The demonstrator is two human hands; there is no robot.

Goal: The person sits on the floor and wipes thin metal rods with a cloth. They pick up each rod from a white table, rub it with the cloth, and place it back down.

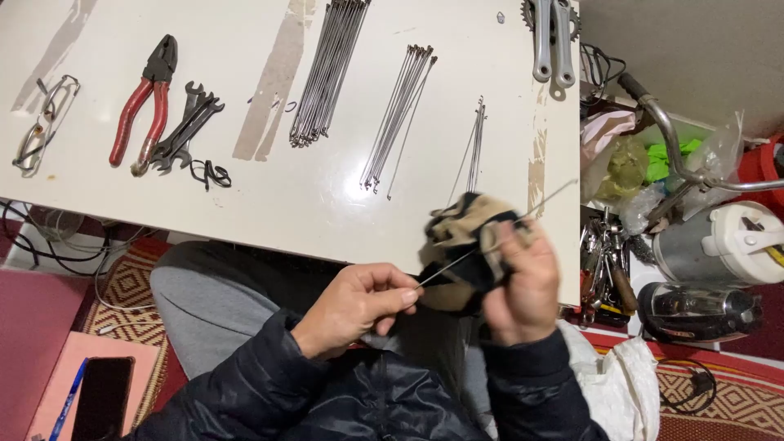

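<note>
My left hand (pixel 359 306) pinches the near end of a thin metal spoke (pixel 549 198) between thumb and fingers. The spoke runs up and right through a beige and black rag (pixel 461 224), which my right hand (pixel 523 282) grips, wrapped around the spoke. Both hands are held over the near edge of a white table (pixel 269 196). On the table lie three bundles of spokes: a large one (pixel 327 73), a middle one (pixel 398 114) and a small one (pixel 475 145).
Red-handled pliers (pixel 143 110), several flat wrenches (pixel 186 122) and eyeglasses (pixel 45 122) lie at the table's left. Bicycle crank arms (pixel 552 37) sit at the back right. A handlebar (pixel 678 139), bags, tools and kettles crowd the floor right. A phone (pixel 102 396) lies at lower left.
</note>
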